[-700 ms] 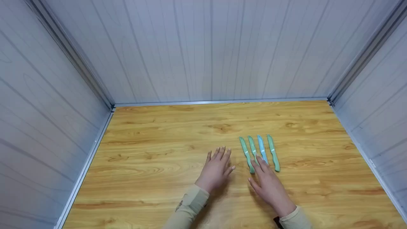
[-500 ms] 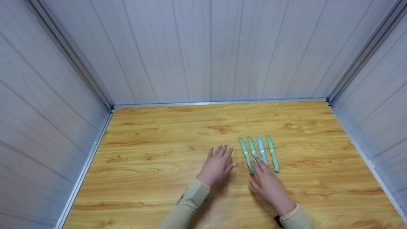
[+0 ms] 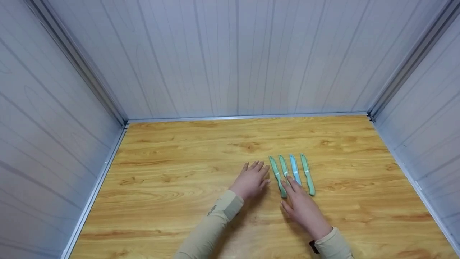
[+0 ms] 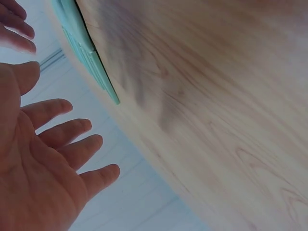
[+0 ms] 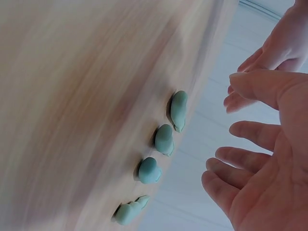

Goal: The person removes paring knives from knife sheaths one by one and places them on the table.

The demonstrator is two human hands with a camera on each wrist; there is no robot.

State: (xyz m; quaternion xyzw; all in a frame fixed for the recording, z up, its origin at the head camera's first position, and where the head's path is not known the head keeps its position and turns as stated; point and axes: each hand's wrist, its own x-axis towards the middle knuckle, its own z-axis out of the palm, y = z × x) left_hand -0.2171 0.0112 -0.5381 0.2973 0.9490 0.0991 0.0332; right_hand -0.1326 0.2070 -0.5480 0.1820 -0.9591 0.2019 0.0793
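Three green knives (image 3: 277,175) and one blue knife (image 3: 294,168) lie side by side at the head view's four o'clock, tips toward eleven-thirty. One green sits at the blue's three o'clock.

Looks from the head, well above the wood-grain tabletop (image 3: 161,172), forward and down toward the panelled wall (image 3: 230,61) at twelve o'clock, catching four knives (image 3: 294,169) at four. From the left wrist, peers close and tilted past the left hand (image 4: 43,163) at eight; from the right, likewise, past the right hand (image 5: 276,178) at four. Shares knives and hands across all three.
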